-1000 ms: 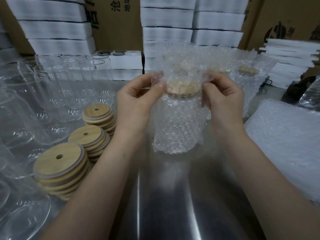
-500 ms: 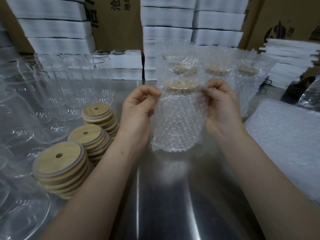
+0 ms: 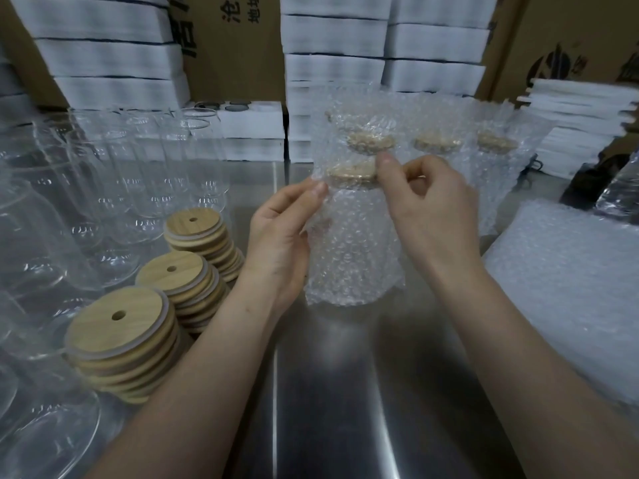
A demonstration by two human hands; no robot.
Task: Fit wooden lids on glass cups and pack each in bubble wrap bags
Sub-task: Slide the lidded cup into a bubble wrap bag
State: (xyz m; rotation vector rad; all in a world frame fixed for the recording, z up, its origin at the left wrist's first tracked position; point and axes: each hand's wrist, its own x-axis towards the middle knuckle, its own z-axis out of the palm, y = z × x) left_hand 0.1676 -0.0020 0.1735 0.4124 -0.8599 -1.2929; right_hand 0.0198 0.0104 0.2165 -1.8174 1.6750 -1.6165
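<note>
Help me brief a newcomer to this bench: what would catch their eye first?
At the centre, a bagged cup is held upright at the steel table, its bubble wrap pinched by the left hand and the right hand near its lid. To the left, three stacks of wooden lids sit in front of bare glass cups. More wrapped cups stand behind.

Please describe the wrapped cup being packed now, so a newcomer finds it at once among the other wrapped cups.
On the steel table, a row of wrapped cups stands before the white foam stacks. One bagged cup is nearer, in the table's middle. Only this one is held: the left hand holds its side, and the right hand pinches the bag beside its wooden lid.
</note>
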